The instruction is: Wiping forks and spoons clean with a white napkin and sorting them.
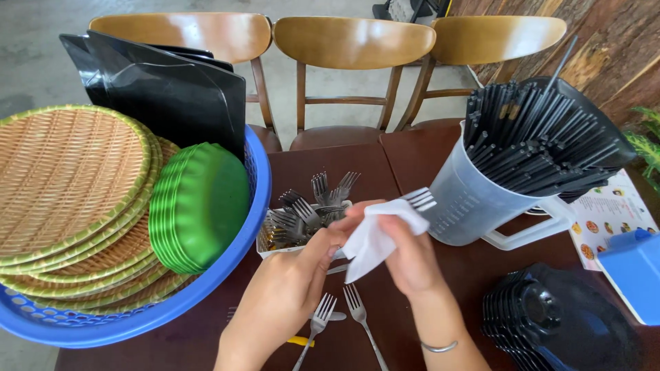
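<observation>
R hand (405, 257) closed on white napkin (375, 240) wrapped round a fork (419, 200), tines poking out top right of the cloth. L hand (289, 292) pinched on same napkin + fork shaft from below, fingers (326, 240) together. Both over dark brown table (323, 161), centre frame. Thin bracelet (440, 347) on R wrist.

Just below hands: 2 loose forks (340, 323) flat on table, tines up, side by side; small yellow bit near handle, can't tell what.

Just behind L hand: small white basket (269, 246), full of forks, tines up, jumbled.

Right of hands: clear plastic pitcher (474, 206) w/ handle, tilted, packed w/ black chopsticks (536, 137) fanning out top. Black tray behind it, partly hidden.

Lower right: stack of small black dishes (550, 323). Beside: blue box (636, 271) on a printed colour sheet (605, 216).

Left: big blue plastic tub (258, 185) holding woven bamboo trays (69, 178) w/ green rims, stacked; stack of green round baskets (203, 203) leaning on edge; black rectangular trays (165, 82) upright at back.

Far side: 3 wooden chairs (350, 45) in a row, pushed to table.
</observation>
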